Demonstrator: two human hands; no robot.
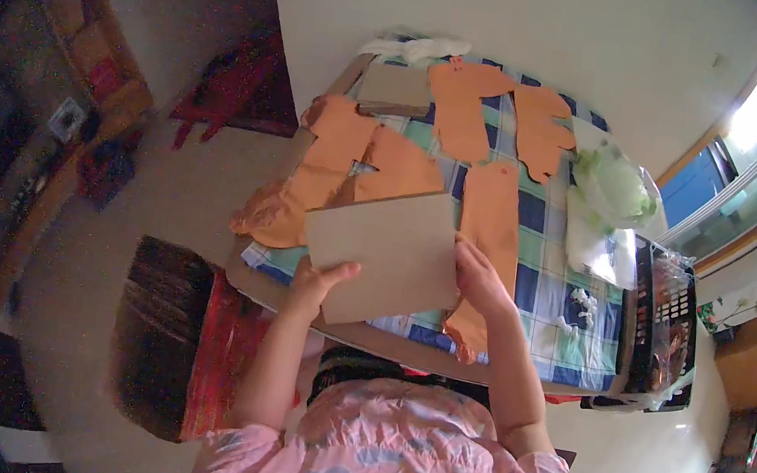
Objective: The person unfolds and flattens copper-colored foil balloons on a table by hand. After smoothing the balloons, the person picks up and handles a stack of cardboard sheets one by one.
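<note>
Between my two hands is a flat beige rectangular board (pixel 385 256), perhaps cardboard, tilted above the near part of the table. My left hand (pixel 316 286) grips its lower left edge, thumb lying on top. At the right edge my right hand (pixel 479 277) holds it, fingers partly hidden. Under and beyond the board lie several flat orange cut-out pieces, among them a long orange strip (pixel 493 203), an orange piece at the far middle (pixel 465 105) and a crumpled orange piece (pixel 278 210) on the left. A similar beige stack (pixel 395 89) rests at the far left of the table.
A checked cloth (pixel 592 348) covers the table. On its right side lie a translucent green-and-white plastic bag (pixel 613 185) and a small white crumpled item (pixel 583 304). A black basket (pixel 661 319) stands against the right edge. At lower left is a dark and red seat-like object (pixel 163 333).
</note>
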